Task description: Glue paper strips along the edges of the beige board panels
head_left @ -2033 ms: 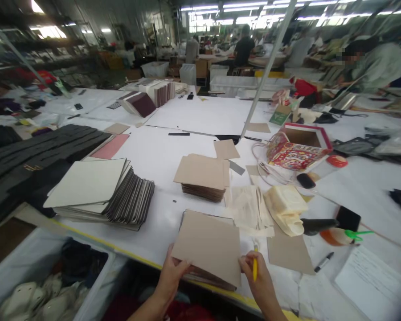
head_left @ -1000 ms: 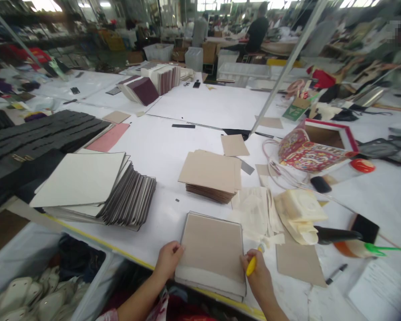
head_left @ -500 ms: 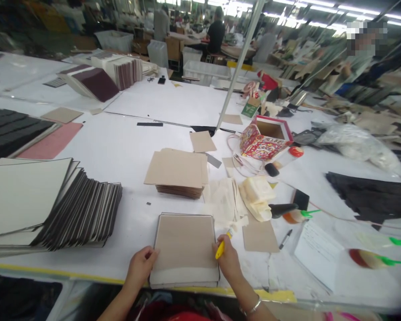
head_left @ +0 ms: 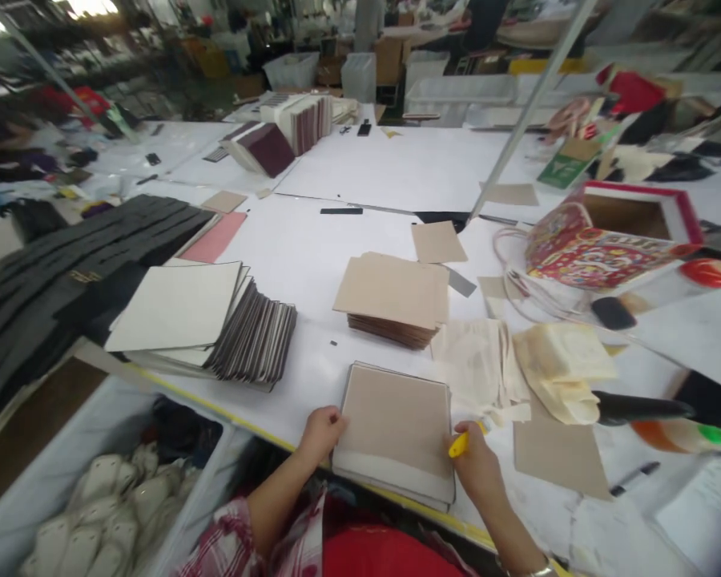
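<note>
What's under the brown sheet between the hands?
A pale, dark-edged panel shows past the near edge of the brown rectangular sheet; its covered part can't be seen.

Workshop with worktables (head_left: 294, 248), stacked panels (head_left: 177, 308), plastic bins (head_left: 359, 76).

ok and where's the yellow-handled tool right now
In the head view, below and right of centre, the yellow-handled tool is in the right hand, beside the right edge of the tan sheet nearest the person.
</note>
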Action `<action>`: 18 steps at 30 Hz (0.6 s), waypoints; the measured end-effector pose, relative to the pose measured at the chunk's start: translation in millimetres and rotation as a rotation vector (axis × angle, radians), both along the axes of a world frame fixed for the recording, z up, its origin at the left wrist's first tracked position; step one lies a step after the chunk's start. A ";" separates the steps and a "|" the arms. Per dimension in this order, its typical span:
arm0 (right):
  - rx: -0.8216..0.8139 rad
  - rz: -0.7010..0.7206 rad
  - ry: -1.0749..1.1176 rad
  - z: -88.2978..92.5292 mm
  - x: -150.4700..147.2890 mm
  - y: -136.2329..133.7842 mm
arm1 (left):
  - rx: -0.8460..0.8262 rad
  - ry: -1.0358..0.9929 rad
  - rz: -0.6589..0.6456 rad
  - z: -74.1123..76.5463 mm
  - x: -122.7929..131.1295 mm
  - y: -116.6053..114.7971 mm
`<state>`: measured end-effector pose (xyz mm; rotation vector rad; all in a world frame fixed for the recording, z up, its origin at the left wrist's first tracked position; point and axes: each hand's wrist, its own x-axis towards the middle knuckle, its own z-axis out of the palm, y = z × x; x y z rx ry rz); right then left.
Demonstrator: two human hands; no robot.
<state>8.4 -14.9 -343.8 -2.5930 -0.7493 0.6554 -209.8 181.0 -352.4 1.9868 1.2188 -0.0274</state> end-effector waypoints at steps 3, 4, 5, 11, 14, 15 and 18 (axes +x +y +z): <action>-0.061 0.044 -0.018 2.0 1.3 1.6 | 0.013 0.061 -0.045 6.2 0.2 7.1; -0.077 0.058 -0.024 2.4 1.1 2.0 | 0.019 0.085 -0.070 7.5 -0.2 9.7; -0.089 0.069 -0.032 2.4 0.6 2.4 | 0.026 0.113 -0.096 8.6 -0.7 12.3; -0.110 0.109 -0.148 6.0 -1.2 -1.3 | 0.126 0.261 -0.195 28.1 1.5 23.7; -0.038 0.117 -0.242 29.5 5.6 -9.9 | 0.386 0.239 -0.309 45.7 9.4 18.4; 0.022 0.111 -0.252 41.1 8.1 -11.5 | 0.475 0.193 -0.371 49.7 13.1 14.1; 0.290 0.051 -0.092 76.1 9.4 -0.6 | 0.581 0.007 -0.554 50.5 26.1 -4.2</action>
